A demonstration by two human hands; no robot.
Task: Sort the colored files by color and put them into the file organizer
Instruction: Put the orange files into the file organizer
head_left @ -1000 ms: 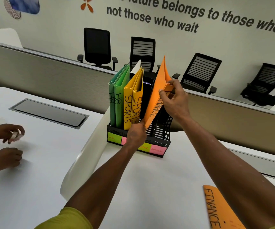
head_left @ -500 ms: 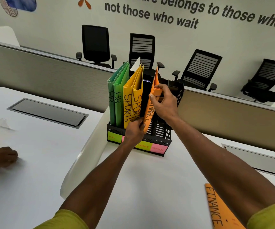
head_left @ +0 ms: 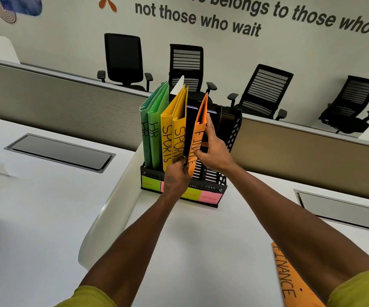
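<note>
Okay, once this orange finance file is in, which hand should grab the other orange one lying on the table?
Probably the right hand. The loose orange file lies at the near right, beside the right forearm. The left hand would have to cross over.

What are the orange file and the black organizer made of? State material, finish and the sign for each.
Orange file: looks like thin card or paper with a matte finish; it bends under the right hand and carries handwritten marker lettering.
Black organizer: probably moulded plastic, slightly glossy; its walls are perforated with regular slots. Coated metal cannot be ruled out.
</note>
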